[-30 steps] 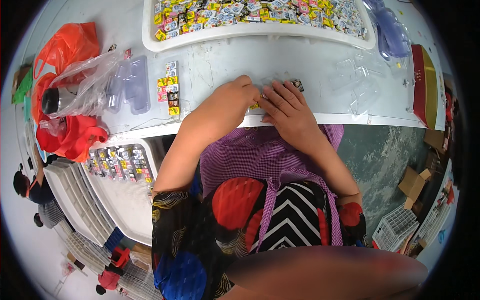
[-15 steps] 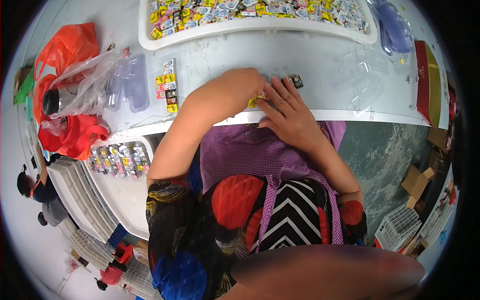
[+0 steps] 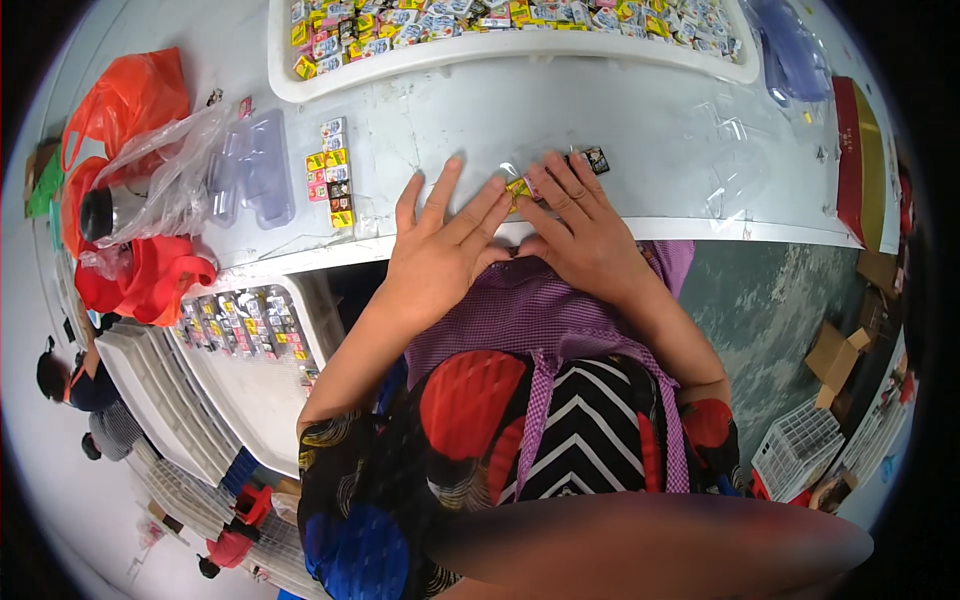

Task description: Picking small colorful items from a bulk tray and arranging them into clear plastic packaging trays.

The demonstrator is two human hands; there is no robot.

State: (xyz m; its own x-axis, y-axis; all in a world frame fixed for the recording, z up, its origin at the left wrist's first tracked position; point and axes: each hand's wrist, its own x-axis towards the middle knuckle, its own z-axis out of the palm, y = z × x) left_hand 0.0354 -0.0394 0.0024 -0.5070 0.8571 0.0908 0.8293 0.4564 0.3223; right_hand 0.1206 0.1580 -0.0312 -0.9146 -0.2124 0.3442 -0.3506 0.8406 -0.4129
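White table (image 3: 640, 130) up front; my left hand (image 3: 440, 250) has slid in beside my right hand (image 3: 580, 235); both now lie flat, fingers spread, holding nothing; they press a clear plastic strip of little colourful packets (image 3: 520, 190), so it stays put.

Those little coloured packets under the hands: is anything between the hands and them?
Nothing visible. The left hand and right hand lie flat on the white table, fingertips meeting over the small coloured packets. A clear plastic blister seems to lie there, though its edges are hard to tell.
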